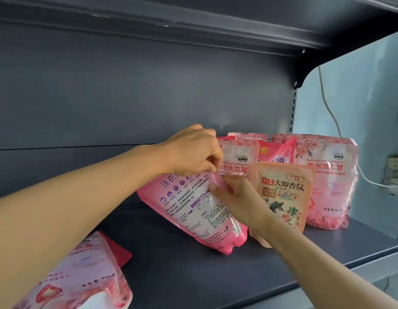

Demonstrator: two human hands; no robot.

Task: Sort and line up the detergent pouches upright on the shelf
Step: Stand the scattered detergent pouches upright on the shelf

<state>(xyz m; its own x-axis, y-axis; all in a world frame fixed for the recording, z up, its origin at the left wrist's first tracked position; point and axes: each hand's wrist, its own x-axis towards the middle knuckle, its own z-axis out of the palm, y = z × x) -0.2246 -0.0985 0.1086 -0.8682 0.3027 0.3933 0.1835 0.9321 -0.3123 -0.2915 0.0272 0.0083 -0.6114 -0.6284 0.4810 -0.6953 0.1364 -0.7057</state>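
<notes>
A large pink pouch stands tilted on the dark shelf, its printed back towards me. My left hand grips its top edge. My right hand holds its right side, thumb on the front. Beside it a small peach pouch stands upright. Behind are a floral pink pouch, a bright pink pouch and a larger floral pouch, all upright. Another floral pouch lies at the lower left.
The shelf's grey back panel and the shelf above close the space in. A white cable hangs down the pale wall on the right. Bare shelf shows along the front.
</notes>
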